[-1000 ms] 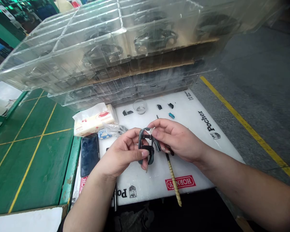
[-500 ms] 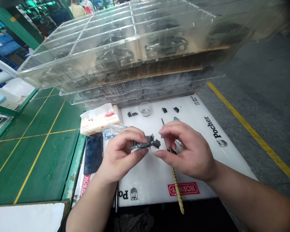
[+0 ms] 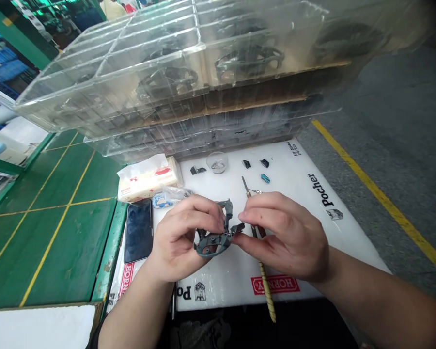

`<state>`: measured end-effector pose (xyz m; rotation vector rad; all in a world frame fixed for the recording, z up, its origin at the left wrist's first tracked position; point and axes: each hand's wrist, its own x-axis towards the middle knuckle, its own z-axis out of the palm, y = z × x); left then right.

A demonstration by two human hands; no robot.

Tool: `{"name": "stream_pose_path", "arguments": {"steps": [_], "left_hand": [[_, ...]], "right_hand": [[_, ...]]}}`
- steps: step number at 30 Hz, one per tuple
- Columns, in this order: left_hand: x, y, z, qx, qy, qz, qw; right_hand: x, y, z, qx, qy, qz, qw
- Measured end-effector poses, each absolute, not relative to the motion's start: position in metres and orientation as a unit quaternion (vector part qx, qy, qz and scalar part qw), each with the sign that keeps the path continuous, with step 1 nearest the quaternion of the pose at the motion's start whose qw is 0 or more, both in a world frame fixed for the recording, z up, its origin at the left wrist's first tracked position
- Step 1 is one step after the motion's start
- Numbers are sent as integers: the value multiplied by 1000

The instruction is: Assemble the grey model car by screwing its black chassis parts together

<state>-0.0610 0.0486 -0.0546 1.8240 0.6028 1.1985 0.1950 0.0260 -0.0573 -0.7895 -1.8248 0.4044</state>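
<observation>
A dark grey plastic model frame, with a curved loop and a short upright arm, is gripped between the thumb and fingers of my left hand. My right hand has its thumb and forefinger around the frame's right-hand end, the thumb touching it; its other fingers are curled. Under my right hand lies a thin tool with a yellow wrapped handle, its metal tip showing beyond the fingers. A small pair of metal tweezers or similar piece is partly hidden there.
Stacked clear trays holding dark car-body shells overhang the back of the white foam-covered surface. On it are a clear cup, small black parts, a blue piece, a tissue pack and a phone.
My left hand has turned the grey frame, so its loop now faces me. My right thumb and forefinger have closed in on its right end. The blue piece shows more fully.
</observation>
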Motion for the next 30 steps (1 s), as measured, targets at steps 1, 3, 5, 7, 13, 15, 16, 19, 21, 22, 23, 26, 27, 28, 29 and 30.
{"name": "stream_pose_path", "arguments": {"steps": [1, 3, 5, 7, 13, 15, 16, 19, 21, 22, 23, 26, 27, 28, 29, 30], "left_hand": [[-61, 49, -54, 727, 241, 479, 428], [-60, 48, -54, 718, 253, 479, 437], [-59, 47, -58, 691, 279, 484, 459], [-57, 46, -64, 633, 301, 497, 512], [-51, 50, -72, 418, 305, 475, 712], [-51, 54, -70, 392, 292, 459, 742], [-51, 55, -69, 383, 284, 453, 753], [-52, 58, -67, 360, 260, 443, 778], [-53, 59, -66, 350, 253, 438, 789], [-53, 58, -66, 346, 250, 436, 792], [-53, 58, -66, 342, 249, 435, 795], [-53, 57, -65, 333, 246, 431, 802], [-54, 57, -65, 331, 244, 430, 803], [-54, 57, -65, 331, 242, 429, 805], [-54, 57, -65, 329, 240, 429, 806], [-54, 57, -64, 327, 238, 430, 808]], "right_hand": [[195, 26, -58, -324, -766, 154, 533], [194, 26, -60, -324, -771, 134, 531], [193, 26, -61, -337, -773, 129, 521], [192, 26, -62, -353, -768, 135, 517], [191, 27, -66, -367, -757, 126, 527], [192, 29, -69, -357, -767, 118, 519], [192, 30, -70, -349, -773, 115, 518], [193, 32, -75, -327, -782, 109, 519], [193, 32, -76, -317, -788, 112, 516], [194, 32, -75, -309, -792, 113, 515], [194, 32, -75, -301, -796, 113, 512], [194, 31, -73, -290, -807, 110, 502], [193, 31, -72, -291, -808, 111, 500], [193, 31, -72, -293, -808, 113, 498], [193, 31, -72, -295, -808, 116, 497], [193, 31, -72, -295, -808, 120, 496]]}}
